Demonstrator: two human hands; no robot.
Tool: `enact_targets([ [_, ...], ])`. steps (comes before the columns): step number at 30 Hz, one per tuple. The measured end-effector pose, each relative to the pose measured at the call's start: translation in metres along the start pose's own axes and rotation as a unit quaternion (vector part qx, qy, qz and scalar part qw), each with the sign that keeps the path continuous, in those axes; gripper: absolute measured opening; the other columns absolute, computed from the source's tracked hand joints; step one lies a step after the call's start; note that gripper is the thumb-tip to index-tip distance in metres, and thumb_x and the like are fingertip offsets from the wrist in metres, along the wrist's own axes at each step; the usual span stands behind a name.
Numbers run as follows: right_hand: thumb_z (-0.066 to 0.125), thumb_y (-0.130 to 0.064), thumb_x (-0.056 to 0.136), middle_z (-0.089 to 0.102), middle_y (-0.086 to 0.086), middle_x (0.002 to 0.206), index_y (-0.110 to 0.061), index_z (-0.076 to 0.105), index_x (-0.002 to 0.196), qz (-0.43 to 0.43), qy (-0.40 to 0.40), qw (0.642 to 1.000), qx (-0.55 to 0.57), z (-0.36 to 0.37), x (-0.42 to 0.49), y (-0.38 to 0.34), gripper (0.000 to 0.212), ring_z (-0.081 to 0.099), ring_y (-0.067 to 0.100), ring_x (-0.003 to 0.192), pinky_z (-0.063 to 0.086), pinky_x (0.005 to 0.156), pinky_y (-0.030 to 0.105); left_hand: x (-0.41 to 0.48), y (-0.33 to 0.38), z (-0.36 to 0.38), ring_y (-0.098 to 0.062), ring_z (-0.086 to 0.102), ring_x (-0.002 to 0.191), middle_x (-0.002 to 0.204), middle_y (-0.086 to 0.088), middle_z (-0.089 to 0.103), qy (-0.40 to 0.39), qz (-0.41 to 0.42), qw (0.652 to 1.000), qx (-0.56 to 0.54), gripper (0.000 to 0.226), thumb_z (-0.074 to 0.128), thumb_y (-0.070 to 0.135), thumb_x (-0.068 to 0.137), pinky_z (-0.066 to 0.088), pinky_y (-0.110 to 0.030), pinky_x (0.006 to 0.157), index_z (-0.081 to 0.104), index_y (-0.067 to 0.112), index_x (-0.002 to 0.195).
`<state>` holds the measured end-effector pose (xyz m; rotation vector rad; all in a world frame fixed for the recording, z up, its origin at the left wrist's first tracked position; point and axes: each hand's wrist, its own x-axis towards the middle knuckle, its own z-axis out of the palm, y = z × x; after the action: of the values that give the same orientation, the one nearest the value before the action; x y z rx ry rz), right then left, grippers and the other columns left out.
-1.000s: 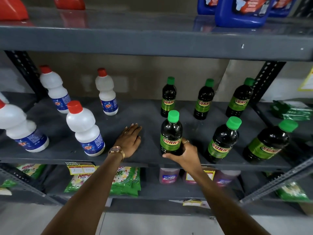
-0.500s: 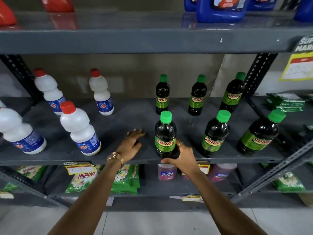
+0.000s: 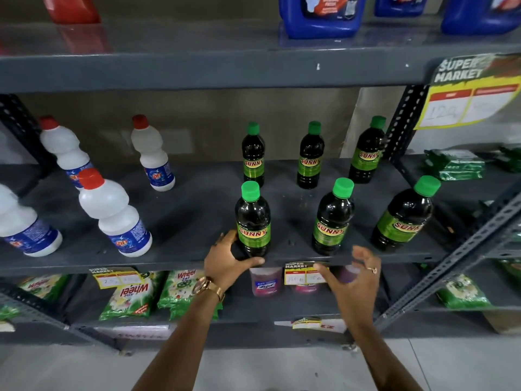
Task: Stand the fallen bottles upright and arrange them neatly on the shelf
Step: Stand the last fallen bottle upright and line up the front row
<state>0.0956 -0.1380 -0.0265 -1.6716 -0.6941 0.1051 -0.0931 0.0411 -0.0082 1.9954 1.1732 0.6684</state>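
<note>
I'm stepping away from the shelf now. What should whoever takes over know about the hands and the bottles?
Left hand: curled around the base of the front-left Sunny bottle, thumb under its front; looks like a light grip.
Right hand: open, empty, below the shelf edge.
Six green-capped Sunny bottles stand upright in two rows of three.
White bottles on the left also stand, less evenly spaced.
None appears fallen.
Left: release the bottle, perhaps even out the spacing.
</note>
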Motion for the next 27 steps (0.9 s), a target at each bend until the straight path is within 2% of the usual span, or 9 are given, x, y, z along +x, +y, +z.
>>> enact_targets([
  [3, 0.088, -0.040, 0.056, 0.044, -0.001, 0.145, -0.014, 0.035, 0.146, 0.015, -0.116, 0.993, -0.029, -0.010, 0.037, 0.013, 0.108, 0.041, 0.010, 0.131, 0.035, 0.108, 0.029, -0.004, 0.001, 0.003, -0.017, 0.061, 0.110, 0.117, 0.004, 0.067, 0.034, -0.011, 0.999, 0.007, 0.079, 0.079, 0.065, 0.044, 0.052, -0.037, 0.089, 0.055, 0.035, 0.113],
  [5, 0.088, -0.041, 0.058, 0.051, -0.004, 0.137, -0.014, 0.039, 0.143, 0.008, -0.182, 0.982, -0.045, -0.008, 0.054, 0.017, 0.101, 0.046, 0.013, 0.128, 0.037, 0.105, 0.026, -0.006, 0.001, 0.005, -0.019, 0.057, 0.118, 0.119, 0.002, 0.067, 0.038, -0.024, 0.999, 0.000, 0.079, 0.083, 0.061, 0.045, 0.050, -0.041, 0.095, 0.056, 0.031, 0.114],
  [8, 0.085, -0.044, 0.061, 0.059, -0.013, 0.109, -0.017, 0.053, 0.131, -0.006, -0.194, 0.979, -0.064, -0.001, 0.062, 0.023, 0.082, 0.057, 0.012, 0.107, 0.036, 0.082, 0.003, -0.005, 0.002, 0.005, -0.016, 0.056, 0.117, 0.122, 0.000, 0.066, 0.037, -0.052, 0.998, -0.026, 0.081, 0.088, 0.054, 0.043, 0.046, -0.035, 0.097, 0.059, 0.027, 0.114],
  [14, 0.087, -0.040, 0.061, 0.060, -0.022, 0.099, -0.020, 0.058, 0.124, -0.026, -0.205, 0.977, -0.050, 0.004, 0.064, 0.025, 0.072, 0.057, -0.004, 0.092, 0.039, 0.076, 0.001, -0.004, 0.008, 0.006, -0.015, 0.060, 0.107, 0.119, -0.003, 0.067, 0.041, -0.058, 0.997, -0.031, 0.078, 0.091, 0.042, 0.046, 0.047, -0.029, 0.091, 0.061, 0.018, 0.114],
  [16, 0.085, -0.044, 0.062, 0.061, -0.021, 0.097, -0.021, 0.058, 0.123, -0.037, -0.210, 0.975, -0.062, 0.002, 0.066, 0.027, 0.071, 0.057, -0.002, 0.091, 0.039, 0.078, 0.003, -0.006, 0.010, 0.007, -0.014, 0.060, 0.105, 0.118, -0.002, 0.066, 0.041, -0.051, 0.997, -0.040, 0.073, 0.091, 0.039, 0.048, 0.046, -0.027, 0.088, 0.061, 0.019, 0.111],
  [19, 0.082, -0.048, 0.065, 0.061, -0.014, 0.101, -0.020, 0.056, 0.125, -0.049, -0.218, 0.971, -0.083, 0.002, 0.066, 0.030, 0.071, 0.059, 0.008, 0.095, 0.046, 0.084, 0.021, -0.010, 0.011, 0.010, -0.010, 0.056, 0.104, 0.120, -0.004, 0.064, 0.047, -0.051, 0.996, -0.051, 0.071, 0.092, 0.036, 0.050, 0.042, -0.023, 0.086, 0.060, 0.021, 0.111],
  [21, 0.082, -0.046, 0.068, 0.064, -0.008, 0.106, -0.018, 0.055, 0.127, -0.062, -0.227, 0.968, -0.087, 0.000, 0.066, 0.028, 0.071, 0.059, 0.011, 0.100, 0.046, 0.087, 0.025, -0.011, 0.013, 0.010, -0.013, 0.056, 0.109, 0.125, -0.006, 0.062, 0.047, -0.054, 0.996, -0.045, 0.074, 0.091, 0.034, 0.051, 0.042, -0.027, 0.090, 0.057, 0.019, 0.115],
  [24, 0.080, -0.039, 0.073, 0.060, 0.001, 0.128, -0.012, 0.044, 0.141, -0.063, -0.259, 0.961, -0.078, -0.002, 0.065, 0.022, 0.081, 0.054, 0.016, 0.119, 0.043, 0.102, 0.029, -0.018, 0.019, 0.015, -0.024, 0.052, 0.124, 0.136, -0.009, 0.055, 0.082, -0.056, 0.994, -0.045, 0.090, 0.090, 0.030, 0.055, 0.043, -0.035, 0.099, 0.044, 0.016, 0.131],
  [27, 0.076, -0.045, 0.075, 0.050, -0.011, 0.132, -0.018, 0.043, 0.142, -0.039, -0.204, 0.978, -0.023, -0.025, 0.053, 0.020, 0.080, 0.046, 0.004, 0.123, 0.035, 0.098, 0.007, -0.050, 0.032, 0.039, -0.024, 0.031, 0.139, 0.154, -0.012, 0.028, 0.198, -0.055, 0.978, -0.031, 0.114, 0.083, 0.042, 0.063, 0.035, -0.051, 0.111, 0.010, 0.021, 0.148],
])
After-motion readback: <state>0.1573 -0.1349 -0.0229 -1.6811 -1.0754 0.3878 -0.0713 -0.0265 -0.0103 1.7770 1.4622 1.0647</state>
